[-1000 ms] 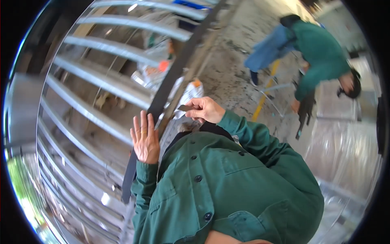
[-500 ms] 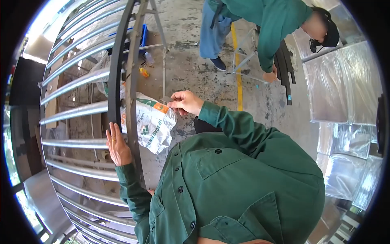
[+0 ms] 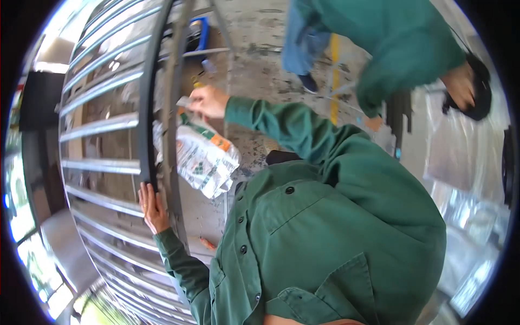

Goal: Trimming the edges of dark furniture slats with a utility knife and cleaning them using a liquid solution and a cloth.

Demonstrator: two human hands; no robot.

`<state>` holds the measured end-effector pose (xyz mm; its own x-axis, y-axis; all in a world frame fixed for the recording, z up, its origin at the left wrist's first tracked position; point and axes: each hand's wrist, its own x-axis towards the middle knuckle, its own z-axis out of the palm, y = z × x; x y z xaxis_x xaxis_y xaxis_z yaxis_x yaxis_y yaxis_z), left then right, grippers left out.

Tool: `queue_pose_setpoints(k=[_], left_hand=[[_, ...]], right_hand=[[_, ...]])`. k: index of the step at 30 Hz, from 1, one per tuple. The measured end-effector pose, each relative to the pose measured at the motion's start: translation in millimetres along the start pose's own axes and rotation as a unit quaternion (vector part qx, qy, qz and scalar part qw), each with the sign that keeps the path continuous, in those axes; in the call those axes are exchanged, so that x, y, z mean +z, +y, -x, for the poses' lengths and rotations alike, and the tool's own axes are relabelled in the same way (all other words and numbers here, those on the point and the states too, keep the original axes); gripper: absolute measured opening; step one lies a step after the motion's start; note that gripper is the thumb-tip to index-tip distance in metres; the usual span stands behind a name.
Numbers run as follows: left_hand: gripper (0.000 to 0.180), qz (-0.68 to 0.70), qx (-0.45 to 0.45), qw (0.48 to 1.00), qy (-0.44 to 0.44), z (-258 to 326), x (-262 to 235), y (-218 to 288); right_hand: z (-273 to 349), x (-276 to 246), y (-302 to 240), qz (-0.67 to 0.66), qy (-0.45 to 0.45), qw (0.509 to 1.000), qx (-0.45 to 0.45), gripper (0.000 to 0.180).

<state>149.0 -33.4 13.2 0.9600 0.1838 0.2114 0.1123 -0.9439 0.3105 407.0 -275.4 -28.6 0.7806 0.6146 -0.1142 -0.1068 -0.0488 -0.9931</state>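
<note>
A metal frame with several silver bars (image 3: 100, 166) lies along my left side, edged by a dark rail (image 3: 147, 103). My left hand (image 3: 155, 210) rests on the near part of this rail, fingers stretched out and holding nothing. Reaching forward, my right hand (image 3: 210, 102) pinches a small, flat grey piece (image 3: 184, 102) close to the supporting beam (image 3: 172, 116); its exact kind is too blurred to tell. Below that hand hangs a white printed plastic bag (image 3: 203, 157) with orange and green patches, beside the beam.
A co-worker in a green shirt (image 3: 401, 43) bends over dark strips (image 3: 400, 114) at the far right. Plastic-wrapped stacks (image 3: 460, 157) stand along the right. Ahead, a blue crate (image 3: 202, 35) sits behind the stand's legs. A yellow line (image 3: 334, 81) crosses the stained floor.
My right hand has moved forward and left with the grey piece, nearer the beam. My left hand stays on the rail, slightly nearer me. The view has shifted, with the co-worker farther right.
</note>
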Motion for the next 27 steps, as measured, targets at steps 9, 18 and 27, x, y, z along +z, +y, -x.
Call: queue_pose_setpoints(k=[9,18,27], left_hand=[[0.029,0.053,-0.144,0.985,0.081,60.2,-12.8,-4.6],[0.022,0.133,-0.172,0.969,0.118,59.9,-12.4,-10.0],[0.021,0.169,-0.179,0.96,0.13,58.7,-13.5,-9.2]], right_hand=[[-111.3,-6.1,-35.0,0.169,0.024,0.985,-0.028,0.033],[-181.9,-7.9,-24.6,0.291,0.077,0.948,-0.102,0.028],[-138.7,41.7,-13.6,0.378,0.075,0.909,-0.159,0.027]])
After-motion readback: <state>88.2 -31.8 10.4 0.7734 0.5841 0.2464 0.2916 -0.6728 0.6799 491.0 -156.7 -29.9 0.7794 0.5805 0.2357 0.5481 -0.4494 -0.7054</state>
